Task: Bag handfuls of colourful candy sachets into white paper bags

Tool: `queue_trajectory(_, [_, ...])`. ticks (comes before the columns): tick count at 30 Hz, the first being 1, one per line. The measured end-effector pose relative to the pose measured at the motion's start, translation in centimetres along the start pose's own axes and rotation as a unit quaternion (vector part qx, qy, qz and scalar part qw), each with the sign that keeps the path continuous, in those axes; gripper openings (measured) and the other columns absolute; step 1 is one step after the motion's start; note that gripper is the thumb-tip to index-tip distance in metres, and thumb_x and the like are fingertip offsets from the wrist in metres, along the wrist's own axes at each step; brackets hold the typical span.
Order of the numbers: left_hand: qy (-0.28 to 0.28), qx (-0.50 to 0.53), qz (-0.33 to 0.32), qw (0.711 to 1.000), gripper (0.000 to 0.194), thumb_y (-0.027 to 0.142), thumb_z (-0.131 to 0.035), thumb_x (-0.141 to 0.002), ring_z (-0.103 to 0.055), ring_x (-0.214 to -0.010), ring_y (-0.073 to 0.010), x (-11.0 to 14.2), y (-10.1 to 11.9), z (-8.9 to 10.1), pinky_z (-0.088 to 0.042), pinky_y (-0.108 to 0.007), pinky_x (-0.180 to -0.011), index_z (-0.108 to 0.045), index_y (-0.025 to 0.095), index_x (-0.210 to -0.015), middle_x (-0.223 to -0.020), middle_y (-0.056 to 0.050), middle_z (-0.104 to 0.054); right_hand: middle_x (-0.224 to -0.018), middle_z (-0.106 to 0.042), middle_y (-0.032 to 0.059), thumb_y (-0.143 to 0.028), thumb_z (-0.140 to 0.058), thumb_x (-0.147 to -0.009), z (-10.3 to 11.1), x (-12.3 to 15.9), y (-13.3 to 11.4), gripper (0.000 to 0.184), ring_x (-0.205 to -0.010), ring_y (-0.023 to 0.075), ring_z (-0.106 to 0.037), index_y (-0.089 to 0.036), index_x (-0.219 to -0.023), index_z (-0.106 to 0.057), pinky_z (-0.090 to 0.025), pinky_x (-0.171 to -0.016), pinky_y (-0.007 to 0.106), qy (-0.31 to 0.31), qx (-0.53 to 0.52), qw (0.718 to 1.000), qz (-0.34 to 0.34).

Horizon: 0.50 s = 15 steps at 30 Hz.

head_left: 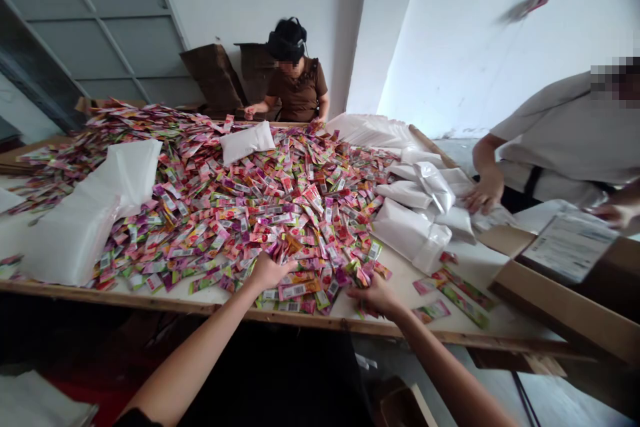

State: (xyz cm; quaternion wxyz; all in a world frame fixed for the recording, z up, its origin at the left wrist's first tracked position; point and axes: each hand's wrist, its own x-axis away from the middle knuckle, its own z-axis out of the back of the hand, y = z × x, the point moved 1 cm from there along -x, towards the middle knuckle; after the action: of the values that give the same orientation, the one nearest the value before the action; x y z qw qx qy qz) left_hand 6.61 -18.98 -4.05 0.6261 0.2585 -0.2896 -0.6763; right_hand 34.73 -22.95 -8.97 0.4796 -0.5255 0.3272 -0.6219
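Note:
A wide heap of small colourful sachets [260, 207] covers the white table [480, 267]. My left hand [270, 269] rests on the near edge of the heap, fingers curled down among the sachets. My right hand [375, 292] sits a little to the right, fingers closed round several sachets at the heap's near corner. A few loose sachets [453, 297] lie apart to the right of my right hand.
White plastic bags lie on the left [95, 207], in the middle back [247, 141] and on the right [415, 230]. A person in brown sits at the far end [297, 83]. Another person's hand [483, 192] handles bags at right, beside a cardboard box [565, 300].

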Motion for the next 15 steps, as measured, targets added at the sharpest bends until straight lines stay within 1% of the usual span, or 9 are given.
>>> queue_trajectory(2, [0.001, -0.042, -0.028, 0.999, 0.027, 0.043, -0.055, -0.073, -0.061, -0.074, -0.0186, -2.3, 0.5, 0.0, -0.047, -0.028, -0.069, -0.063, 0.018, -0.08, -0.078, -0.003, -0.067, -0.056, -0.055, -0.0024, -0.038, -0.064, -0.06, -0.2, -2.2, -1.5, 0.028, -0.045, 0.0111, -0.047, -0.017, -0.075, -0.053, -0.037, -0.042, 0.022, 0.057, 0.066, 0.995, 0.054])
queue_trajectory(4, [-0.011, -0.108, -0.045, 0.993, 0.027, 0.039, -0.053, -0.075, -0.061, -0.081, -0.0194, -4.8, 1.4, -0.4, -0.046, -0.028, -0.074, -0.063, 0.018, -0.088, -0.087, -0.006, -0.067, -0.064, -0.059, 0.0012, -0.036, -0.059, -0.065, -0.7, -5.1, -3.9, 0.022, -0.058, 0.0148, -0.054, -0.017, -0.074, -0.055, -0.041, -0.053, 0.024, 0.135, 0.148, 0.974, 0.109])
queue_trajectory(6, [-0.023, -0.169, -0.036, 0.985, 0.026, 0.03, -0.058, -0.072, -0.06, -0.088, -0.0225, -6.8, 2.3, -1.4, -0.044, -0.032, -0.08, -0.062, 0.017, -0.093, -0.093, -0.009, -0.066, -0.074, -0.062, 0.0046, -0.03, -0.058, -0.066, -1.8, -8.1, -6.0, 0.022, -0.069, 0.0177, -0.057, -0.017, -0.083, -0.056, -0.042, -0.06, 0.026, 0.179, 0.234, 0.947, 0.125])
queue_trajectory(8, [-0.036, -0.197, -0.025, 0.979, 0.027, 0.018, -0.062, -0.064, -0.059, -0.09, -0.0257, -7.9, 2.7, -2.7, -0.041, -0.036, -0.084, -0.063, 0.015, -0.091, -0.091, -0.011, -0.066, -0.081, -0.063, 0.0093, -0.024, -0.06, -0.064, -3.4, -10.6, -7.0, 0.03, -0.075, 0.0208, -0.059, -0.015, -0.092, -0.055, -0.042, -0.064, 0.028, 0.178, 0.283, 0.936, 0.111])
queue_trajectory(10, [-0.042, -0.204, -0.025, 0.978, 0.03, 0.009, -0.062, -0.06, -0.059, -0.09, -0.0265, -8.2, 2.6, -3.7, -0.039, -0.039, -0.088, -0.064, 0.016, -0.089, -0.086, -0.01, -0.067, -0.083, -0.063, 0.0123, -0.021, -0.061, -0.062, -4.7, -12.1, -7.0, 0.034, -0.077, 0.0227, -0.059, -0.013, -0.094, -0.054, -0.042, -0.065, 0.029, 0.168, 0.294, 0.936, 0.098])
queue_trajectory(11, [-0.041, -0.205, -0.027, 0.978, 0.032, 0.008, -0.061, -0.06, -0.059, -0.091, -0.0261, -8.1, 2.5, -3.9, -0.038, -0.039, -0.089, -0.064, 0.016, -0.091, -0.086, -0.009, -0.067, -0.082, -0.063, 0.0125, -0.021, -0.061, -0.063, -5.0, -12.4, -6.8, 0.033, -0.076, 0.0227, -0.059, -0.012, -0.094, -0.054, -0.042, -0.064, 0.029, 0.166, 0.289, 0.938, 0.097])
queue_trajectory(13, [-0.029, -0.199, -0.033, 0.979, 0.036, 0.012, -0.061, -0.063, -0.058, -0.094, -0.0247, -7.9, 2.2, -3.6, -0.037, -0.037, -0.09, -0.062, 0.018, -0.098, -0.092, -0.009, -0.066, -0.079, -0.063, 0.0104, -0.023, -0.059, -0.065, -4.8, -12.5, -6.3, 0.028, -0.074, 0.0209, -0.059, -0.013, -0.091, -0.055, -0.042, -0.063, 0.028, 0.17, 0.269, 0.942, 0.106])
queue_trajectory(15, [-0.014, -0.184, -0.035, 0.982, 0.034, 0.022, -0.06, -0.069, -0.057, -0.095, -0.022, -7.7, 1.9, -2.5, -0.04, -0.032, -0.087, -0.059, 0.018, -0.104, -0.099, -0.008, -0.065, -0.077, -0.063, 0.0073, -0.028, -0.054, -0.069, -3.7, -12.1, -6.1, 0.024, -0.071, 0.0183, -0.059, -0.014, -0.09, -0.056, -0.043, -0.061, 0.025, 0.177, 0.248, 0.946, 0.113])
